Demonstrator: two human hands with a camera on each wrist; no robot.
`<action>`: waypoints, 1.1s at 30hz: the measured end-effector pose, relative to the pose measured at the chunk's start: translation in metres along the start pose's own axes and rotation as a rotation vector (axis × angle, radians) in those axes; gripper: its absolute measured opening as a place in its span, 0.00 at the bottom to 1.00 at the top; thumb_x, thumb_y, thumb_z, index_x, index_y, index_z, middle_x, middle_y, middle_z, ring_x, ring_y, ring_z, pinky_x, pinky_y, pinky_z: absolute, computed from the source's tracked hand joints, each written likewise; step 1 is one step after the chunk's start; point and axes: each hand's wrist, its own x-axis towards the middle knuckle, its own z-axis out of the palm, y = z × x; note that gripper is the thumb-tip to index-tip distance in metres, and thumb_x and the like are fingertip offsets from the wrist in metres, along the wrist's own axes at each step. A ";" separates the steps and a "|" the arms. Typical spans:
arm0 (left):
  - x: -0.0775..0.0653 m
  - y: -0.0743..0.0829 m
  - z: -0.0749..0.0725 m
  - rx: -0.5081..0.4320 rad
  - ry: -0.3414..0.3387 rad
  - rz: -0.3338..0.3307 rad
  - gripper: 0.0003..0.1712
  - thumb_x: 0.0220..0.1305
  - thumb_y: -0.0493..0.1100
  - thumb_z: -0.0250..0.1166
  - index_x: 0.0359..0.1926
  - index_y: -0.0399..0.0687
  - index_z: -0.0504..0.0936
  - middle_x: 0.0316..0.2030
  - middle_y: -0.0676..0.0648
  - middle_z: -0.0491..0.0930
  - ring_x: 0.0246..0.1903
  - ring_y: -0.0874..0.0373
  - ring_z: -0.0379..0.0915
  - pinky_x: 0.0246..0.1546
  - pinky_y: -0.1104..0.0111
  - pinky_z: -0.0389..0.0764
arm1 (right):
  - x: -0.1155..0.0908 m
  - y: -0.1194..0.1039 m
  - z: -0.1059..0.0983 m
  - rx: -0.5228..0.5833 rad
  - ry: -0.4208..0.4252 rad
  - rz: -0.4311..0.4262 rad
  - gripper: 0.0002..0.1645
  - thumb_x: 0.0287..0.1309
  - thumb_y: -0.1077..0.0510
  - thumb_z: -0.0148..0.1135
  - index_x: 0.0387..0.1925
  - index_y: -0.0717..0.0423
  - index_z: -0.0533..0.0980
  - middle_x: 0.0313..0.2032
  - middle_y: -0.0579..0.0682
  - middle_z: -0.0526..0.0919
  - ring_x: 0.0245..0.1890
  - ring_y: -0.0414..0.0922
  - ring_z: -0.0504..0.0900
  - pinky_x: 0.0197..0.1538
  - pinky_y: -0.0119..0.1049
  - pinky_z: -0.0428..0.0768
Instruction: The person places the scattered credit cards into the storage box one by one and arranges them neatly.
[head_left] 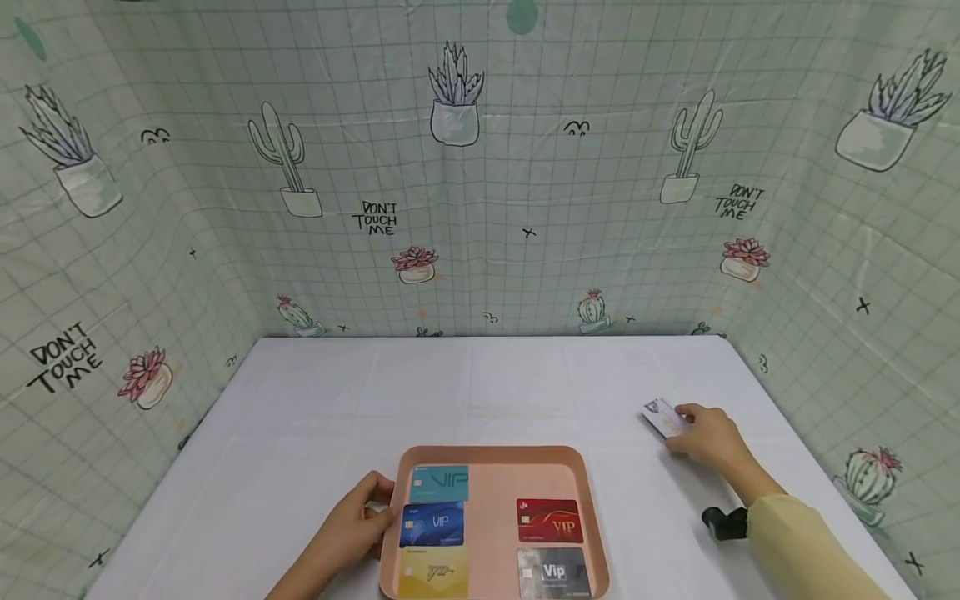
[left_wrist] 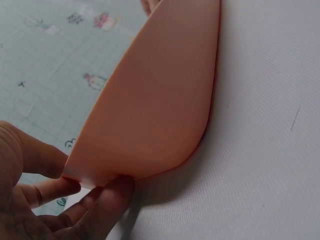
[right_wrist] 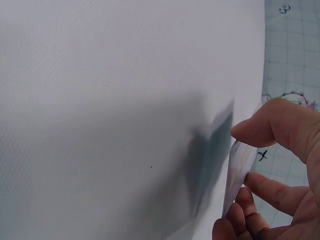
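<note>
A pink-orange tray (head_left: 491, 455) lies at the front of the white table. Along its left side are a teal VIP card (head_left: 439, 483), a blue VIP card (head_left: 433, 524) and a gold card (head_left: 433, 572). On its right are a red VIP card (head_left: 550, 521) and a grey Vip card (head_left: 555, 573). My left hand (head_left: 356, 521) grips the tray's left edge, thumb and fingers at its wall (left_wrist: 150, 100). Off to the right, my right hand (head_left: 705, 435) pinches a white card (head_left: 663, 417) by its edges, also seen in the right wrist view, tilted.
White cloth covers the table (head_left: 360, 400). A pale green curtain (head_left: 480, 192) with cactus prints encloses the back and both sides. A black wrist camera (head_left: 724, 523) sits by the right sleeve (head_left: 802, 542).
</note>
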 end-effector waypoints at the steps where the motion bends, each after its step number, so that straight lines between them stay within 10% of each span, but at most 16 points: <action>1: 0.000 0.000 0.000 0.000 0.001 0.000 0.14 0.66 0.32 0.61 0.52 0.36 0.74 0.49 0.38 0.79 0.27 0.54 0.77 0.21 0.62 0.86 | 0.000 -0.001 0.000 -0.002 0.002 -0.005 0.44 0.50 0.56 0.70 0.64 0.78 0.69 0.59 0.78 0.75 0.53 0.70 0.76 0.54 0.62 0.77; 33: 0.001 0.000 0.001 0.011 0.009 -0.006 0.15 0.64 0.31 0.61 0.52 0.37 0.74 0.49 0.38 0.79 0.27 0.54 0.76 0.21 0.62 0.86 | -0.009 -0.032 0.000 -0.014 0.047 -0.063 0.43 0.46 0.56 0.71 0.63 0.74 0.72 0.55 0.76 0.76 0.48 0.63 0.76 0.48 0.56 0.78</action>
